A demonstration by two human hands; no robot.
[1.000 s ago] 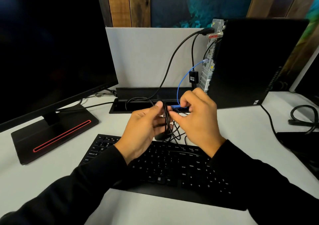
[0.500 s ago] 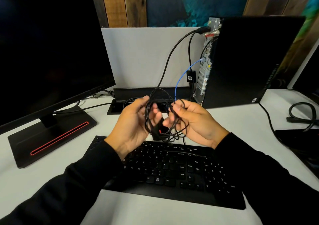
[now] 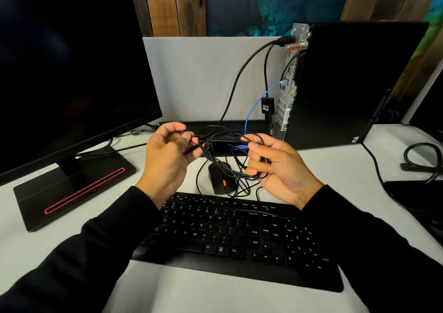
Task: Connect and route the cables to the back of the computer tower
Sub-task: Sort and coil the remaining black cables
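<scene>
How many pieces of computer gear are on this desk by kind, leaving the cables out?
Monitor: 1
Computer tower: 1
Keyboard: 1
Mouse: 1
Total: 4
A dark item at the right edge is cut off and not counted. The left hand and right hand hold tangled black cable above the mouse.
</scene>
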